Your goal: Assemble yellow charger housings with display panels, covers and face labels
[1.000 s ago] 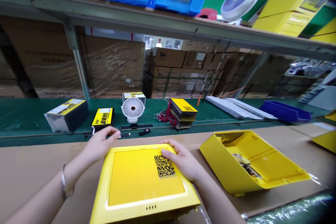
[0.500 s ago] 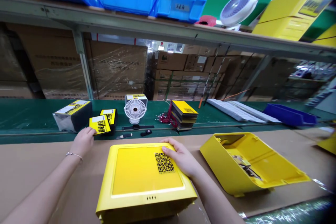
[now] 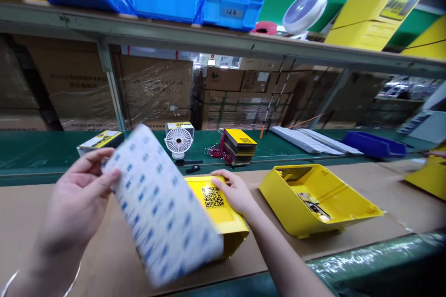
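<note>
My left hand (image 3: 81,195) pinches a sticker (image 3: 163,209) by its upper left corner. Its white backing with blue print faces me, slightly blurred. The sticker hangs tilted in front of a yellow plastic housing (image 3: 228,216), hiding most of its left part. A black QR code shows on the housing's top face. My right hand (image 3: 237,195) grips the housing at its far right edge, thumb on top beside the code. To the right, a second yellow shell (image 3: 296,213) lies with its open side up, with small parts inside.
Behind the housing stand a small white fan (image 3: 179,141), a stack of yellow cards (image 3: 240,146) with red wires, and a box (image 3: 101,141). White strips (image 3: 306,141) and a blue bin (image 3: 374,145) lie at right. A shelf with blue crates (image 3: 230,7) runs overhead.
My left hand has lifted a sticker from the pile at the back left and brought it over the housing, backing side toward me. My right hand stays on the housing.
</note>
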Available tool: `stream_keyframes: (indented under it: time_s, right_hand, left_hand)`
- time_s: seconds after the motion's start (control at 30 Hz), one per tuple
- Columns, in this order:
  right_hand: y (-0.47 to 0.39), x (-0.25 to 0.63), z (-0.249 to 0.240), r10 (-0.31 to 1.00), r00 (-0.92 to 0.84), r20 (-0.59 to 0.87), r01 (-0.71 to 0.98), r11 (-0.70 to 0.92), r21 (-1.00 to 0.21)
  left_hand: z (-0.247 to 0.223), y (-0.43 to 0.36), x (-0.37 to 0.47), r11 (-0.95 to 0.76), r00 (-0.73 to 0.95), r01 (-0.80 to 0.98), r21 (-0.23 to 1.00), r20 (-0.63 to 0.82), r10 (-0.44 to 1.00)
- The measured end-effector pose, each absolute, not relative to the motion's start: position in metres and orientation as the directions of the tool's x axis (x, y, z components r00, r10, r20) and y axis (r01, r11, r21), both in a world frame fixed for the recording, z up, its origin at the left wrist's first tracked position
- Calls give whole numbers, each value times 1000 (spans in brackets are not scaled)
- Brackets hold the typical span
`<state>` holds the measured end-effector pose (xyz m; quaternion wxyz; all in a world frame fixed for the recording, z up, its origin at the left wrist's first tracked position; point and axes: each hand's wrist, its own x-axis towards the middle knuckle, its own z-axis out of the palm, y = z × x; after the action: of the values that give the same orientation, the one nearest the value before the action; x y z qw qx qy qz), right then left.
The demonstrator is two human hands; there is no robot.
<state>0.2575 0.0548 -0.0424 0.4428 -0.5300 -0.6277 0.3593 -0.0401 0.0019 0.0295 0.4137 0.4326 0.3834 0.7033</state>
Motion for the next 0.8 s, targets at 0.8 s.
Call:
stream_keyframes:
  time_s: [0.8]
  right_hand:
    - [-53, 199, 11, 556, -27, 831, 500, 727, -470]
  left_hand:
    - [-35, -79, 56, 719, 796, -460, 522, -117, 594]
